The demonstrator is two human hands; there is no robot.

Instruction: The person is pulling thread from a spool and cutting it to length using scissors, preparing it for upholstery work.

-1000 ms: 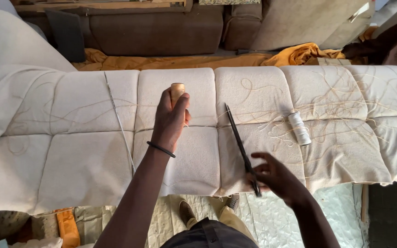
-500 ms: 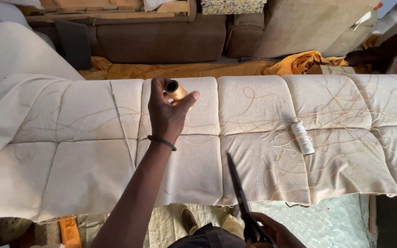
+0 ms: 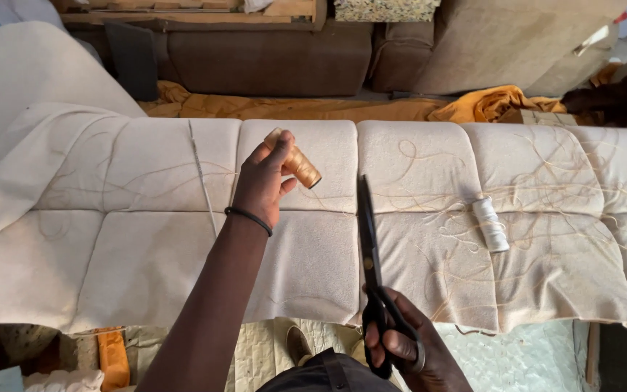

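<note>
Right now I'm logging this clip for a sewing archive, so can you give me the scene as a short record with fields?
Setting: person standing over a cream quilted cushion panel, seen from a head camera
Left hand: raised above the panel, holding a tan thread spool by its end
Right hand: at the panel's near edge, fingers through the handles of black scissors, blades closed, pointing away
Also on panel: white thread spool lying on its side, loose threads scattered around it
Behind: brown sofa, orange cloth
</note>
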